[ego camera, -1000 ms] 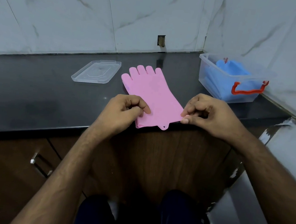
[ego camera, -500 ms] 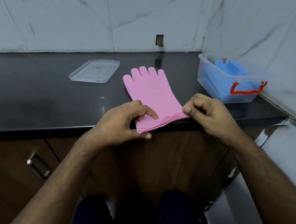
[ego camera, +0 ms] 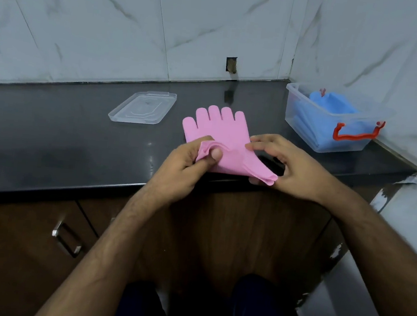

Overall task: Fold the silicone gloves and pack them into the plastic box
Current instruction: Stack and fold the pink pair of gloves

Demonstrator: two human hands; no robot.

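A pink silicone glove (ego camera: 218,130) lies on the black counter (ego camera: 50,136), fingers pointing to the wall. Its cuff end is lifted off the counter and curled over. My left hand (ego camera: 188,166) pinches the cuff's left corner between thumb and fingers. My right hand (ego camera: 286,166) holds the cuff's right corner, with its fingers spread over the glove's right edge. At the back right stands the clear plastic box (ego camera: 297,110) with red handles, and folded blue gloves (ego camera: 331,104) lie inside it.
The box's clear lid (ego camera: 143,107) lies flat on the counter left of the pink glove. White marble walls close the back and right side. Brown cupboard doors with a metal handle (ego camera: 65,240) are below the counter edge.
Both hands have lifted the cuff end of the pink glove from the counter edge and brought it up and forward, towards the glove's fingers. The cuff now curls over.
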